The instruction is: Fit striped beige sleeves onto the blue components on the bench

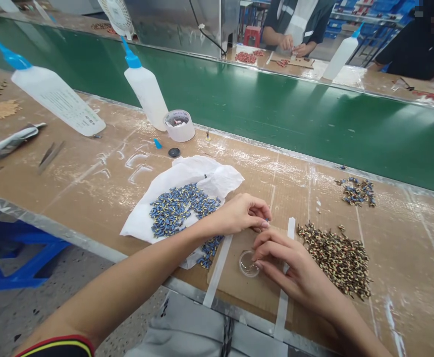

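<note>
Just right of the frame's lower centre, the left hand [245,212] is pinching a tiny blue piece [267,220], the right hand [290,264] is bunching narrowly at the clear dish [247,273], gripping what I can't tell, and blue pile [170,210] and brown pile [336,258] are flanking them, presumably for easy reach.

A white fan [116,14] stands beyond the green belt [246,111].

Brown bench [90,198] beneath heaped pieces [334,260]
</note>
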`<state>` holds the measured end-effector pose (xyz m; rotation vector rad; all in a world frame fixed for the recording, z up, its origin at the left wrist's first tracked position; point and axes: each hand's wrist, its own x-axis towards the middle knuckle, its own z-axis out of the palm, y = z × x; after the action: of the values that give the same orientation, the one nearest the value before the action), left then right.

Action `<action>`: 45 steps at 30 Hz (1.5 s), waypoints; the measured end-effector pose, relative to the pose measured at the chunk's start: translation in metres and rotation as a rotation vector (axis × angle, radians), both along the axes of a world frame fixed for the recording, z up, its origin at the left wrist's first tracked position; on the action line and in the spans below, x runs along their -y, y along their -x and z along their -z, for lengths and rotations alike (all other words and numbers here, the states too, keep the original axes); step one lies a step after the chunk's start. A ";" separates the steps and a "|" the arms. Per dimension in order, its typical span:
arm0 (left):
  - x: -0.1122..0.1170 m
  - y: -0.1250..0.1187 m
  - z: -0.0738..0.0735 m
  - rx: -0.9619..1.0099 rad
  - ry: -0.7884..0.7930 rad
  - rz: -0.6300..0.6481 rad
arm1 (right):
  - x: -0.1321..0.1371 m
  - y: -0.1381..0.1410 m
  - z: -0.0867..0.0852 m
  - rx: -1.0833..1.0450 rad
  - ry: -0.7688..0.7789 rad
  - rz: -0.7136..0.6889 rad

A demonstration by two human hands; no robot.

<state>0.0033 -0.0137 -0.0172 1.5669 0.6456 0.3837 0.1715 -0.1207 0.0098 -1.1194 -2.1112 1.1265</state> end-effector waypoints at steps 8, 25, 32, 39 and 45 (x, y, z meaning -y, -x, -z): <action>0.001 0.000 -0.002 -0.040 -0.134 0.027 | 0.001 0.011 0.011 -0.014 -0.174 0.037; 0.003 0.002 -0.007 -0.049 -0.138 0.030 | -0.002 -0.013 -0.004 -0.253 0.107 0.197; 0.003 -0.001 -0.005 -0.024 -0.092 0.053 | -0.005 -0.025 0.003 -0.332 -0.044 0.715; 0.003 -0.002 -0.003 -0.030 -0.097 0.057 | -0.009 -0.018 0.009 -0.290 -0.072 0.745; 0.003 -0.002 -0.002 -0.033 -0.114 0.064 | -0.010 -0.017 0.012 -0.264 -0.057 0.709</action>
<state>0.0051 -0.0169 -0.0148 1.7013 0.6064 0.3524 0.1889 -0.1109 -0.0020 -1.4352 -1.3562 0.8023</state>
